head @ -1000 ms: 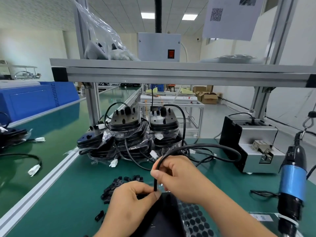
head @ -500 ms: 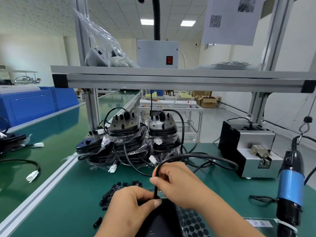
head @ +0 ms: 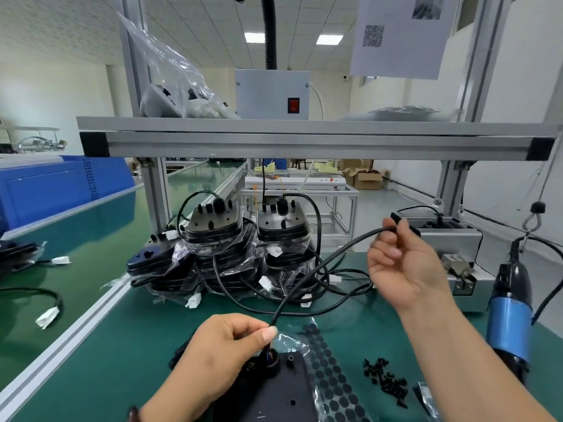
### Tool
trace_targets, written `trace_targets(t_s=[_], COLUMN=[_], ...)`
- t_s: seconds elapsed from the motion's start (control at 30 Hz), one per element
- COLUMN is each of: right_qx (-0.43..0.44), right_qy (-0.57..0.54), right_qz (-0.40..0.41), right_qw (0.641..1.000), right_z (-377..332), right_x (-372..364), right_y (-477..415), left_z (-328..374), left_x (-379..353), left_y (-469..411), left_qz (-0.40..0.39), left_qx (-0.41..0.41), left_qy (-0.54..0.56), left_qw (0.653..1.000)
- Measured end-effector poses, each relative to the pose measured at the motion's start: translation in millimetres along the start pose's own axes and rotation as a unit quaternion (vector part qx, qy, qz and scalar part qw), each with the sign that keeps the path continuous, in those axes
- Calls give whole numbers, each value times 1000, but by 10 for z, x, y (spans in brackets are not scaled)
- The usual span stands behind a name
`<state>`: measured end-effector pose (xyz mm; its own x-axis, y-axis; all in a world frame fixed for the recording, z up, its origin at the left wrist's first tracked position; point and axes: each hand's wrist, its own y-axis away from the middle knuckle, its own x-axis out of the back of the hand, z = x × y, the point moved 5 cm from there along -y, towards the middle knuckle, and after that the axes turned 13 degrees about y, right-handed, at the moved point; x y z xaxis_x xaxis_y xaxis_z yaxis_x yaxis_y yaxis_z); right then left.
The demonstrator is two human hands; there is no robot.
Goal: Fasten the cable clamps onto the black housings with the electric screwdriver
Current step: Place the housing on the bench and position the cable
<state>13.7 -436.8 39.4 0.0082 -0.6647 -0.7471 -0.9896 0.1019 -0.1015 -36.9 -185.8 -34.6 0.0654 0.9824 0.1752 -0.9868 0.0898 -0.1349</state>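
The work on this piece seems to be at an early stage. The black housing (head: 274, 388) lies on the green mat at the near edge, directly in front of the person; I see no cable clamp fastened on it, though the left hand covers part of it. The left hand (head: 225, 351) pinches the cable (head: 323, 263) between thumb and fingertips, just above the place where it enters the housing. The right hand (head: 405, 263) is raised to the right, its fingers curled round the same cable farther along. The electric screwdriver (head: 508, 318) hangs at the far right, and no hand touches it; so the placing of the clamp and the screwing are, in my judgement, both left to do. A small heap of black parts (head: 387, 379) lies near the housing (screws or clamps, I cannot tell which). Behind, a stack of bagged housings (head: 222, 239) stands on the mat; whether these are finished is not visible.

Compared with half a second ago, the hands are no longer close together over the housing; the right hand has gone up and to the right, and the cable, which made a loop above it, is now drawn out almost straight between the hands. The left hand keeps its pinch at the same place; the screwdriver has not moved.
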Motion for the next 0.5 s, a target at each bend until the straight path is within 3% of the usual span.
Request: trace_targets(t_s=[0.17,0.27,0.37,0.5], right_qx=[-20,-86,-125,-109], right_qy=[-51,-1,33,21], right_qz=[84,121,53,-50], right_qw=[995,989,990,993], right_z=[-240,-159,42,229], right_x=[397,605,420,-4], right_y=[-144,-140,-93,17], left_z=[13,42,187,721], left_x=[13,12,5,65], left_y=[12,17,-57,-214], left_qz=[-13,-31,-65,-101], left_qx=[-5,-5,6,-74], left_qy=[-15,-16,49,97], left_qw=[1000,999,997,987])
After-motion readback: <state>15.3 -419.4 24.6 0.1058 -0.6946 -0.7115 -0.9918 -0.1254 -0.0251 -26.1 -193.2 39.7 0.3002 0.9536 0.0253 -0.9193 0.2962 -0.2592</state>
